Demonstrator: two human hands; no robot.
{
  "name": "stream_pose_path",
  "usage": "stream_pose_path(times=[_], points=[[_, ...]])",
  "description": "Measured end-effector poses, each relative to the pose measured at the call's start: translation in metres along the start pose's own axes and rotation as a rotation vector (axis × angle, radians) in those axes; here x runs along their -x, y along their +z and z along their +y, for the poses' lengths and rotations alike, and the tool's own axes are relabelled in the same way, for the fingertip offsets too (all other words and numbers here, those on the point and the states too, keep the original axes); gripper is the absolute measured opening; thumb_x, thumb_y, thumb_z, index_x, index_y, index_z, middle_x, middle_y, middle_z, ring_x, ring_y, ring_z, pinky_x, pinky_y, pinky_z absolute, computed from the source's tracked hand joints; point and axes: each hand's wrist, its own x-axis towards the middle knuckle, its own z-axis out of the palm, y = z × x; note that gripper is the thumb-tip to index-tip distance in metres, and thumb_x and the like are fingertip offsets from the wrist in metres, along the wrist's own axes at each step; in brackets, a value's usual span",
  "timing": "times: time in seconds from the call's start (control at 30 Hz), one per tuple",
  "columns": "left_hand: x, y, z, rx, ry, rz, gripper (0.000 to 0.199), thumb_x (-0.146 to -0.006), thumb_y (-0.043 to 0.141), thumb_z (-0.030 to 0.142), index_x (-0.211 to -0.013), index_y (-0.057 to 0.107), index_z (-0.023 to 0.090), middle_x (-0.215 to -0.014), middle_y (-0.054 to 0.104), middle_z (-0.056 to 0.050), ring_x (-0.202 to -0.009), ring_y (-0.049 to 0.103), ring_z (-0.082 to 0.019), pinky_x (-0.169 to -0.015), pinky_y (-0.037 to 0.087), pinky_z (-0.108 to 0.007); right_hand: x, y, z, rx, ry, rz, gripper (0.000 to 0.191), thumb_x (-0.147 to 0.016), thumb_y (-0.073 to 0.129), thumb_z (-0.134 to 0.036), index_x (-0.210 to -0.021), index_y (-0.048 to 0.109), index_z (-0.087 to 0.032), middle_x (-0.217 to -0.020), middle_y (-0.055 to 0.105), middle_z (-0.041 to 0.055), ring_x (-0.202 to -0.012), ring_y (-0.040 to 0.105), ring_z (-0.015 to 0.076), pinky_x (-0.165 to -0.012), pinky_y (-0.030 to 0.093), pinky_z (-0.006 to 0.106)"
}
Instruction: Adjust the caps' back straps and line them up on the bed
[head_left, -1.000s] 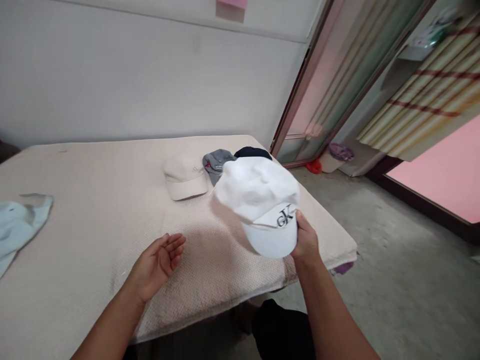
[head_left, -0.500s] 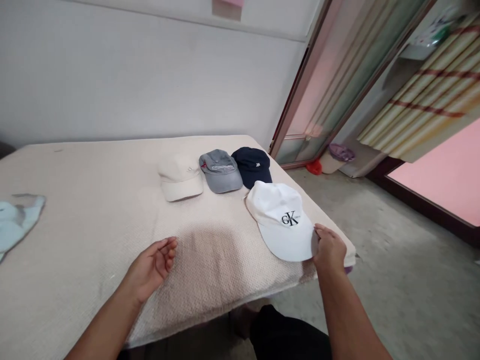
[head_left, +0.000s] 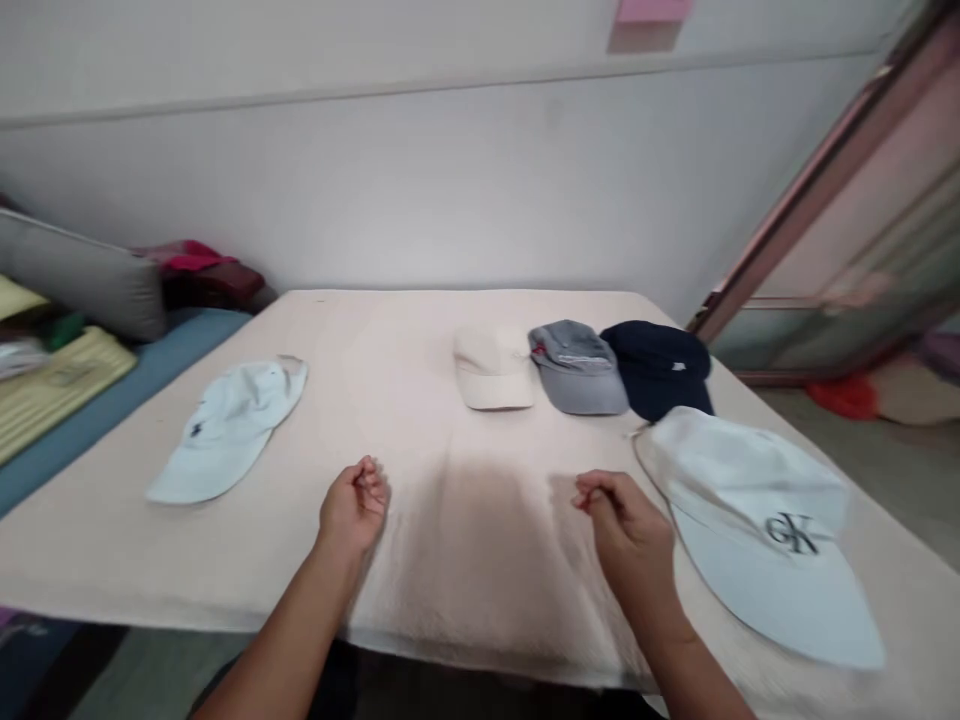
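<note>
A pale cloth-covered surface (head_left: 375,400) extends to a light wall (head_left: 420,190), with a grey cushion (head_left: 82,275) to the left and a pink-framed door (head_left: 795,210) to the right. The left hand (head_left: 354,505) and the right hand (head_left: 630,530) are empty, fingers curled inward, fingertips gathered near the thumb; whether these touch is unclear. The white "CK" cap (head_left: 765,520) lies just beside the right hand, the pale blue cap (head_left: 232,430) left of the left hand, and the beige cap (head_left: 493,368), grey cap (head_left: 577,368) and navy cap (head_left: 660,368) in a row beyond.

Caps are white, cream, grey and what looks like navy
</note>
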Motion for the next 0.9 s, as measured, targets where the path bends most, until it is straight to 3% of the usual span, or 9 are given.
stream_pose_path(times=[0.1,0.17,0.3,0.43,0.57,0.7,0.8,0.9], points=[[-0.007,-0.028,0.049,0.085,0.132,0.104,0.023,-0.077,0.038,-0.002,-0.065,0.048,0.015,-0.05,0.045,0.004,-0.035,0.042,-0.003,-0.034,0.033,-0.012,0.01,0.047,-0.021,-0.039,-0.09,-0.257,0.015,-0.085,0.043,-0.015,-0.083,0.056,-0.021,-0.068,0.057,0.0007,-0.063,0.057,0.0159,-0.063,0.044,0.029],[-0.008,-0.052,0.084,0.129,0.205,0.17,0.022,-0.076,0.037,-0.002,-0.065,0.047,0.015,-0.048,0.043,0.005,-0.034,0.042,-0.003,-0.034,0.032,-0.012,0.015,0.072,-0.032,-0.044,-0.14,-0.35,0.015,-0.085,0.042,-0.015,-0.083,0.055,-0.021,-0.068,0.056,0.001,-0.062,0.057,0.0154,-0.061,0.043,0.028],[-0.002,-0.103,0.144,0.203,0.33,0.282,0.024,-0.079,0.031,0.001,-0.065,0.042,0.017,-0.046,0.04,0.006,-0.032,0.041,-0.004,-0.033,0.031,-0.012,0.024,0.112,-0.045,-0.03,-0.153,-0.458,0.014,-0.085,0.041,-0.015,-0.081,0.053,-0.021,-0.07,0.058,0.0018,-0.061,0.056,0.0152,-0.059,0.042,0.027],[0.004,-0.139,0.176,0.234,0.366,0.313,0.026,-0.086,0.027,0.008,-0.066,0.041,0.018,-0.047,0.042,0.006,-0.031,0.041,-0.004,-0.033,0.032,-0.013,0.034,0.143,-0.051,-0.005,-0.159,-0.521,0.014,-0.084,0.041,-0.015,-0.08,0.053,-0.021,-0.071,0.059,0.0023,-0.062,0.057,0.0159,-0.06,0.042,0.028],[-0.003,-0.147,0.185,0.202,0.268,0.227,0.023,-0.089,0.039,0.018,-0.067,0.043,0.017,-0.049,0.045,0.007,-0.03,0.038,-0.003,-0.03,0.03,-0.014,0.043,0.166,-0.055,-0.02,-0.156,-0.571,0.015,-0.082,0.041,-0.013,-0.078,0.053,-0.021,-0.071,0.06,0.0024,-0.064,0.057,0.0166,-0.06,0.043,0.028],[-0.015,-0.135,0.181,0.162,0.147,0.146,0.031,-0.089,0.046,0.015,-0.06,0.037,0.019,-0.043,0.037,0.009,-0.028,0.035,-0.003,-0.028,0.025,-0.015,0.047,0.18,-0.056,-0.071,-0.085,-0.621,0.015,-0.079,0.043,-0.013,-0.074,0.054,-0.021,-0.069,0.059,0.0016,-0.064,0.056,0.0168,-0.059,0.042,0.028],[-0.013,-0.116,0.166,0.149,0.124,0.095,0.032,-0.087,0.048,0.007,-0.06,0.037,0.02,-0.042,0.035,0.01,-0.028,0.033,-0.003,-0.027,0.023,-0.016,0.046,0.186,-0.056,-0.167,0.066,-0.639,0.014,-0.077,0.045,-0.013,-0.074,0.056,-0.021,-0.065,0.057,-0.0002,-0.059,0.054,0.0155,-0.055,0.04,0.027],[0.004,-0.092,0.137,0.15,0.1,0.014,0.031,-0.086,0.048,0.006,-0.06,0.039,0.019,-0.043,0.037,0.01,-0.029,0.033,-0.003,-0.028,0.024,-0.016,0.043,0.189,-0.06,-0.377,0.313,-0.666,0.009,-0.077,0.052,-0.018,-0.074,0.059,-0.021,-0.065,0.058,-0.0004,-0.056,0.055,0.0147,-0.053,0.04,0.026]])
